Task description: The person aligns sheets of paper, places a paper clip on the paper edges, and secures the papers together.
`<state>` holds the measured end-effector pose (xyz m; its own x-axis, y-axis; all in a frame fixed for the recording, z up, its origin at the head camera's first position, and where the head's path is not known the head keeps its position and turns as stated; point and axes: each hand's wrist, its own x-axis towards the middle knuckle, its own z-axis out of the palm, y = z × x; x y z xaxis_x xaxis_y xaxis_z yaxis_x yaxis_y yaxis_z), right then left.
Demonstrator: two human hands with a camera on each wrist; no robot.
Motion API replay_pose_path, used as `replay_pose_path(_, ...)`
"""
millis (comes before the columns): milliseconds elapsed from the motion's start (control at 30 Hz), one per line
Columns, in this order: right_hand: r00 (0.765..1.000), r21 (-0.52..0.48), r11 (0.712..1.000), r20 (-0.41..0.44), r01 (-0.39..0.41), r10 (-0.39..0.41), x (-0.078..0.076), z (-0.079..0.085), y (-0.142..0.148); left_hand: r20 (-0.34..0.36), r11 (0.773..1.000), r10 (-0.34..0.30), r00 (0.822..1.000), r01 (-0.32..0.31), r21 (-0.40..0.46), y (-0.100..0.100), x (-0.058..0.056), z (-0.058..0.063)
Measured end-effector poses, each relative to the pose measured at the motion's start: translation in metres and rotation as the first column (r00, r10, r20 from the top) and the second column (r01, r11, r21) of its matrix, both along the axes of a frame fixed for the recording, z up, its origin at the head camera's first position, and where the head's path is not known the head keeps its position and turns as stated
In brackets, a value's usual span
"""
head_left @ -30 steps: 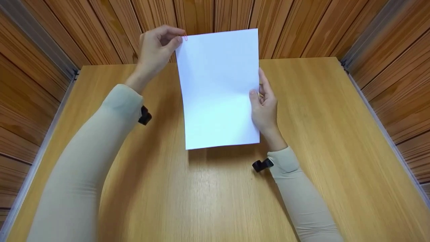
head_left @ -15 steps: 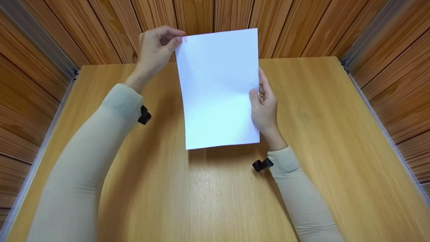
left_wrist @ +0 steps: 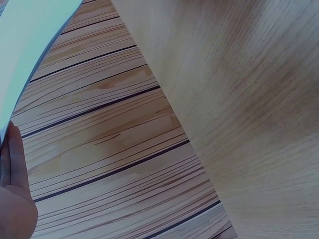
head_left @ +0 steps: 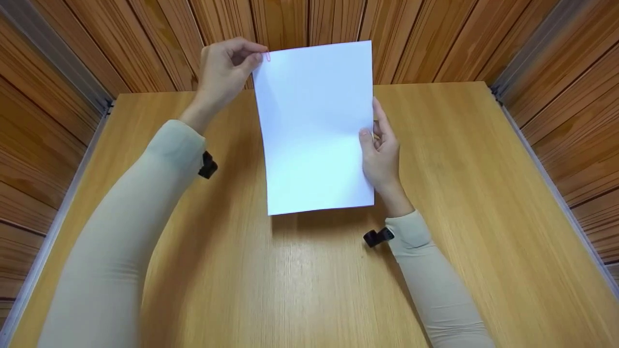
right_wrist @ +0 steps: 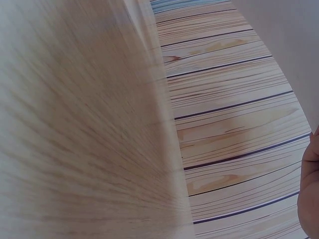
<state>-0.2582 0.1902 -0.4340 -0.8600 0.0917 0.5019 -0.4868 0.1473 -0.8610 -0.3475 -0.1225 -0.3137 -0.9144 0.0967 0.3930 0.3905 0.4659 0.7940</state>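
Observation:
A white sheet of paper [head_left: 316,130] is held up over the table, long sides roughly upright. My left hand [head_left: 225,67] pinches its upper left corner between thumb and index finger. A small pink paper clip [head_left: 268,56] sits on the top edge there, right at those fingertips. On the paper's right side, my right hand [head_left: 382,154] grips the edge, thumb on the front and fingers behind, partly hidden. The left wrist view catches part of a hand [left_wrist: 17,199] beside the curving sheet; the right wrist view shows part of a hand [right_wrist: 310,194] under the paper [right_wrist: 294,45].
Below the sheet lies a light wooden table [head_left: 300,290], with the paper's shadow on it. Wood-plank panels [head_left: 159,43] stand behind and at both sides, with grey metal strips [head_left: 556,188] along the side edges. Each wrist carries a small black device [head_left: 378,237].
Almost nothing differs: both hands keep their hold on the paper, and the sheet and clip shift only by a hair.

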Motion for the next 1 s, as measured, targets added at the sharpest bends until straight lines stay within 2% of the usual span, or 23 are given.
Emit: replay_pose_path(1000,1.000,0.000,1.000,0.000,0.000,0.000,0.0006,0.0016,-0.0022,-0.043,0.999,0.012,0.999,-0.014,-0.048,-0.0015,0.0006,-0.0005)
